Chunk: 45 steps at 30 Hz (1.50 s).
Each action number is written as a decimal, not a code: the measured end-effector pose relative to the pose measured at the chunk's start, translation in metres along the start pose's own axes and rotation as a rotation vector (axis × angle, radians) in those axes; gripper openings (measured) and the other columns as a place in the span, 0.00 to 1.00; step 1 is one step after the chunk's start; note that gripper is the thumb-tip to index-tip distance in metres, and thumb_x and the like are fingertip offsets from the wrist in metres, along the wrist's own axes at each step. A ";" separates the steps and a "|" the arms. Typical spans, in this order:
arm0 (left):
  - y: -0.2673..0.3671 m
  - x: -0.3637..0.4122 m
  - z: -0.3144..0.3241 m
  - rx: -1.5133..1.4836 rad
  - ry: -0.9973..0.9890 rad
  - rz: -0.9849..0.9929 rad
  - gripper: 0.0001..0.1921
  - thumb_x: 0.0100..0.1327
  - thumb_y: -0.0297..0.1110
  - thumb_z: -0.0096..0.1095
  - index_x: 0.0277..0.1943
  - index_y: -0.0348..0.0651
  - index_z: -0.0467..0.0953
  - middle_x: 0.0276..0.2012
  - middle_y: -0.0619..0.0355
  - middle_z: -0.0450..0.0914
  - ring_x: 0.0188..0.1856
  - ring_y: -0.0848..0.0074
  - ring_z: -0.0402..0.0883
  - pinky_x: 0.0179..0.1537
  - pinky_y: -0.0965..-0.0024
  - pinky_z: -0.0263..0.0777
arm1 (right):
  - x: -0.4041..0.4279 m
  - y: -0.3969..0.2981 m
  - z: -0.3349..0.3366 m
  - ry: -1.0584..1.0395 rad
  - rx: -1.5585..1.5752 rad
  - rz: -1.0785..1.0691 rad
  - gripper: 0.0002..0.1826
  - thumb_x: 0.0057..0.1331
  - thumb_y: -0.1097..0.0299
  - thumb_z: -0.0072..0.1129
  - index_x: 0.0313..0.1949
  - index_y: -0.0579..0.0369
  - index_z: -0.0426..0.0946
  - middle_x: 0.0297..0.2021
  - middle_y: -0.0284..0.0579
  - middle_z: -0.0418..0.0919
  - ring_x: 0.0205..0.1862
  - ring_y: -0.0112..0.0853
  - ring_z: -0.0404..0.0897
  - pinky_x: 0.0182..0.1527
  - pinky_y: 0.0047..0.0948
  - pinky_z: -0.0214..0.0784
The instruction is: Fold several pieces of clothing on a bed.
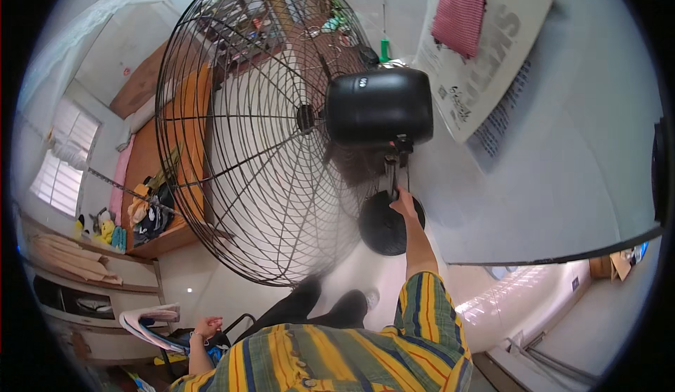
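A large black pedestal fan fills the middle of the view, with its wire guard (237, 128) facing left and its motor housing (379, 107) at the centre. My right hand (404, 203) is closed around the fan's metal pole (391, 176), below the motor and above the round black base (387, 228). At lower left, my left hand (209, 327) is held beside my body with its fingers curled, and nothing shows in it. A chair with cloth over its back (150, 315) stands close to that hand.
To the left is a wooden bed (150, 165) with clothes and a bag on it. Cabinets (95, 313) line the lower left. A white wall or panel (569, 181), with a hanging bag and red cloth (461, 12), bounds the right side.
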<state>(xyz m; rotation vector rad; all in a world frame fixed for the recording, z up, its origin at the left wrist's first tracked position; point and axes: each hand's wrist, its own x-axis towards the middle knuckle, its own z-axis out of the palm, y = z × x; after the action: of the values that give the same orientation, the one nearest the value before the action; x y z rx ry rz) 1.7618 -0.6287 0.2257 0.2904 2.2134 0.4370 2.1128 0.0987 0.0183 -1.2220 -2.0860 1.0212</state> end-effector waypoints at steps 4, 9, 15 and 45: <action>-0.022 -0.039 0.020 -0.076 0.038 -0.048 0.15 0.62 0.36 0.59 0.51 0.40 0.77 0.30 0.61 0.82 0.30 0.82 0.79 0.35 0.77 0.72 | 0.008 -0.034 0.009 -0.080 0.158 0.141 0.34 0.42 0.67 0.71 0.51 0.57 0.71 0.45 0.53 0.77 0.49 0.48 0.75 0.51 0.41 0.67; -0.002 -0.041 0.026 0.067 0.013 -0.024 0.15 0.61 0.34 0.61 0.49 0.37 0.78 0.31 0.60 0.83 0.31 0.82 0.79 0.36 0.78 0.73 | 0.020 -0.009 0.020 0.143 0.052 0.119 0.20 0.41 0.57 0.73 0.30 0.57 0.80 0.29 0.50 0.81 0.37 0.45 0.80 0.41 0.39 0.70; -0.004 -0.049 0.034 0.039 0.012 -0.033 0.15 0.62 0.34 0.61 0.48 0.37 0.77 0.31 0.59 0.83 0.32 0.81 0.80 0.36 0.77 0.74 | 0.015 -0.034 0.017 0.075 -0.017 0.252 0.25 0.41 0.54 0.70 0.39 0.54 0.79 0.36 0.48 0.81 0.43 0.44 0.79 0.46 0.42 0.70; 0.025 0.126 0.052 -0.269 -0.438 -0.188 0.15 0.64 0.31 0.55 0.51 0.31 0.74 0.38 0.55 0.81 0.36 0.72 0.80 0.41 0.70 0.76 | -0.146 -0.009 0.022 -0.352 -0.258 0.351 0.23 0.54 0.52 0.55 0.43 0.55 0.77 0.43 0.54 0.77 0.50 0.48 0.74 0.51 0.43 0.68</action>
<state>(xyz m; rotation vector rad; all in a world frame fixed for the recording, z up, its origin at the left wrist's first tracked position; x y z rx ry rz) 1.7252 -0.5508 0.1170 0.0264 1.7126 0.5072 2.1597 -0.0405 0.0049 -1.6854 -2.3799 1.2211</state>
